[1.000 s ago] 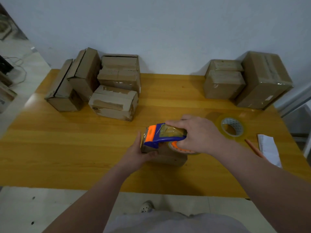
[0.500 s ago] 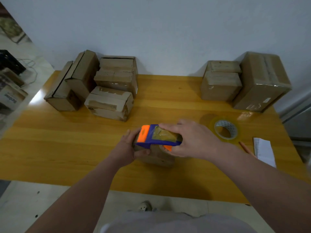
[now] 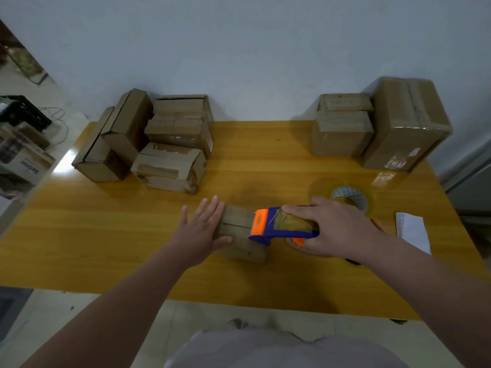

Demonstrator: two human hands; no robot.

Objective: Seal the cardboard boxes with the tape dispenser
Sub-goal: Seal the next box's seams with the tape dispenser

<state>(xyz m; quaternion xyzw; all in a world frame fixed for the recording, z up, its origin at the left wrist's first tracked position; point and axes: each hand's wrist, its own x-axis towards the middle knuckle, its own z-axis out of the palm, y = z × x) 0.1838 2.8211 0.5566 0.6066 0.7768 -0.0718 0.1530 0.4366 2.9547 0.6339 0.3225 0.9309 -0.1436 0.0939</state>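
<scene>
**Cardboard box [image 3: 240, 236] pinned flat, tape dispenser [image 3: 281, 227] at its right end**

We have the small cardboard box lying on the yellow wooden surface [image 3: 106, 235], near the front edge and roughly in the middle. A seam line runs along its top. Our left hand [image 3: 200, 231] lies palm down on the box's left end, with the fingers [image 3: 212, 208] straight and slightly apart and the thumb reaching along the near edge of the top. Our right hand [image 3: 338, 229] grips the tape dispenser, which is blue with an orange front. Its fingers are curled over the top and clamped round the body. The orange front sits over the right end of the box; we cannot tell whether the blade touches the cardboard.

Just behind the right hand a roll of clear tape [image 3: 350, 199] lies flat on the surface, and a white sheet of paper [image 3: 413, 232] lies to the right of it. At the back left, against the wall [image 3: 252, 62], we see a cluster of brown boxes [image 3: 170, 144], some stacked, some leaning. At the back right two smaller stacked boxes [image 3: 342, 131] stand touching a taller taped box [image 3: 406, 123]. All of these are well apart from the box under our hands
</scene>
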